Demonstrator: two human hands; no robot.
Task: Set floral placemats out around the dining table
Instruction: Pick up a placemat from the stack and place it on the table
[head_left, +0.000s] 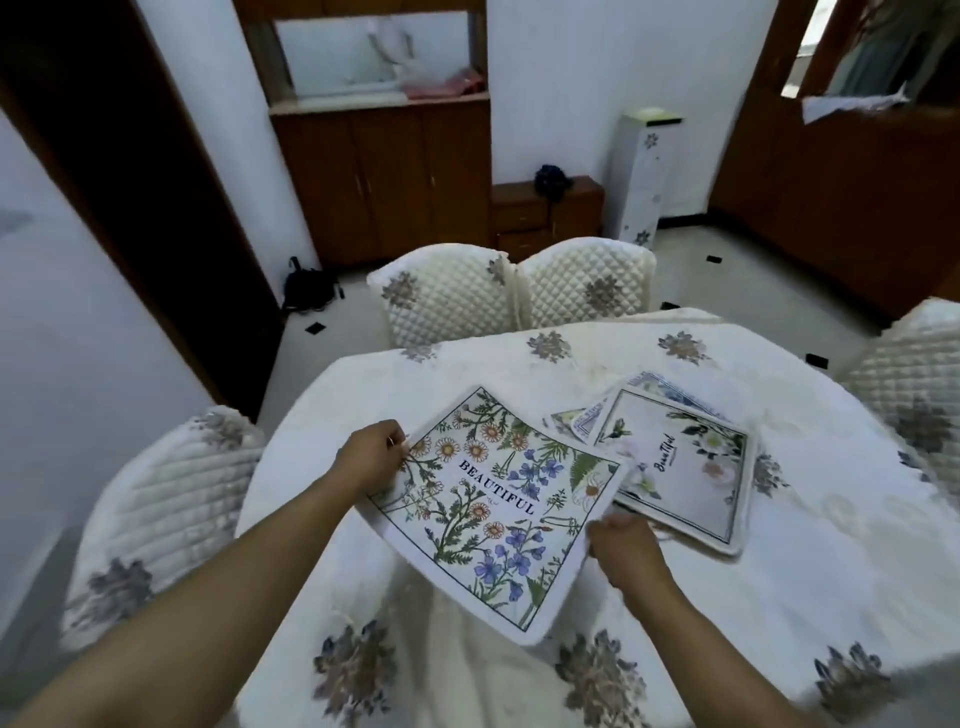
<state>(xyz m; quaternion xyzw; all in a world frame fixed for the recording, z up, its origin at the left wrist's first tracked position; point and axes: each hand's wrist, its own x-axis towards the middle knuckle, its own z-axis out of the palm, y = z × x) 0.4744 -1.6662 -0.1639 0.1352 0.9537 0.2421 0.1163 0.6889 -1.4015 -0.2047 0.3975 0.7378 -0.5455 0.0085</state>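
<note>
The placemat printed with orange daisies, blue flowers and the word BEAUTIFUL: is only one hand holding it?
No: the left hand and the right hand each grip an opposite edge of the daisy placemat.

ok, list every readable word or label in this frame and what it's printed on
"BEAUTIFUL": block capitals across the middle of the daisy placemat, held by the left hand and right hand.
"Beautiful": script on the white-flower placemat, blurred, so a likely reading only; smaller line beneath it unreadable.
No other text visible.

Your two bare, sleeveless forearms, with the left hand (370, 457) bearing a thin gold-coloured ring on one finger and the right hand (626, 545) wearing nothing visible.
</note>
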